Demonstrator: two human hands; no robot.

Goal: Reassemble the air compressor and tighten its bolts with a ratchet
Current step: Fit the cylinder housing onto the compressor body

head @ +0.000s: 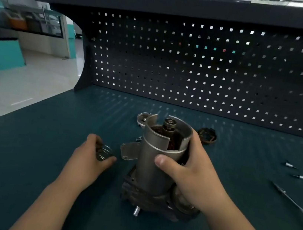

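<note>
The air compressor [151, 165] is standing upright on the bench [43, 158], open end pointing up, and the right hand [194, 175] is wrapping its fingers round it. The left hand [90, 157] is gripping a metal ring [103, 152] with curled fingers just beside; a round cover [142, 119] is lying behind.

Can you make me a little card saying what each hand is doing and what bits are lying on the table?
left hand: holds a small metal part
right hand: grips the upright metal cylinder of the compressor
behind it: silver round cover, dark round part
far right: two small metal bits, long thin tool
bench: teal top, pegboard behind
</note>
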